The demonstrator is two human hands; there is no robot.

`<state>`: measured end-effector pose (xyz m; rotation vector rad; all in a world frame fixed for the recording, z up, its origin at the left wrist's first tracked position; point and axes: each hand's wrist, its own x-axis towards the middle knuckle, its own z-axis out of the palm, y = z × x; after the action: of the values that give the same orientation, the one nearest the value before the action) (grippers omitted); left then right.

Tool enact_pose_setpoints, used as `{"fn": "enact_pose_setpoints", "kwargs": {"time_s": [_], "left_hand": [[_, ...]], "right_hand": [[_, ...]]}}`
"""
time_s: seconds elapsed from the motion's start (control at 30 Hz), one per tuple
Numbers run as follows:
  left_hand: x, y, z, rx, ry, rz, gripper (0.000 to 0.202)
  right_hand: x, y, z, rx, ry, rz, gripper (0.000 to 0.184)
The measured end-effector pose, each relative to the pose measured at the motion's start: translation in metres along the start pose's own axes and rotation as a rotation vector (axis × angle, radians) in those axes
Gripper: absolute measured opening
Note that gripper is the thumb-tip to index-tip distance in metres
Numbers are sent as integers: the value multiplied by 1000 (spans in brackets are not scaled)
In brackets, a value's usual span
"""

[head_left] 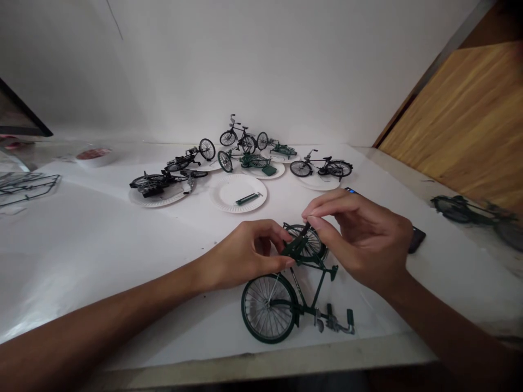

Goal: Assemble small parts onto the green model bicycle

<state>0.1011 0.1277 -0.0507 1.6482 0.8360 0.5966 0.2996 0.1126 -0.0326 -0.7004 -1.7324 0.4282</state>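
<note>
A green model bicycle [302, 296] lies on its side on the white table. Its spoked front wheel [269, 307] and silver-and-green handlebar [337, 321] point toward the table's front edge, and its rear wheel [312, 242] is the farther one. My left hand [249, 253] is closed, thumb and fingers gripping the bike's green middle part near the rear wheel. My right hand [359, 231] pinches a small dark piece [304, 230] between thumb and forefinger, just above that part. Whether the piece is fixed to the bike I cannot tell.
Behind my hands, a paper plate [220, 190] bears a green pump-like part [247, 199]. Several plates with model bicycles [321, 164] stand farther back. A phone [417, 239] lies under my right wrist. Another bicycle [461, 209] is at right, a bowl [93, 156] at left.
</note>
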Motion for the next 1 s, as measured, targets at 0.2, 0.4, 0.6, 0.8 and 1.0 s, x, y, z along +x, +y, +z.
{"fn": "enact_pose_setpoints", "kwargs": {"time_s": [0.2,0.4,0.6,0.8,1.0], "left_hand": [[0,0,0,-24,-7,-13,32],[0,-2,0,-27,-9,0,31],[-1,-2,0,-57,-15,8,30],[0,0,-1,-19,6,11,28],[0,1,-1,-33,-10,8,27]], "right_hand": [[-1,-1,-1,11,-30,4,28],[-2,1,-2,31,-65,7,31],[1,0,-6,26,-105,5,28],[0,-1,-9,32,-173,80,24],[1,0,-5,76,-122,81,20]]}}
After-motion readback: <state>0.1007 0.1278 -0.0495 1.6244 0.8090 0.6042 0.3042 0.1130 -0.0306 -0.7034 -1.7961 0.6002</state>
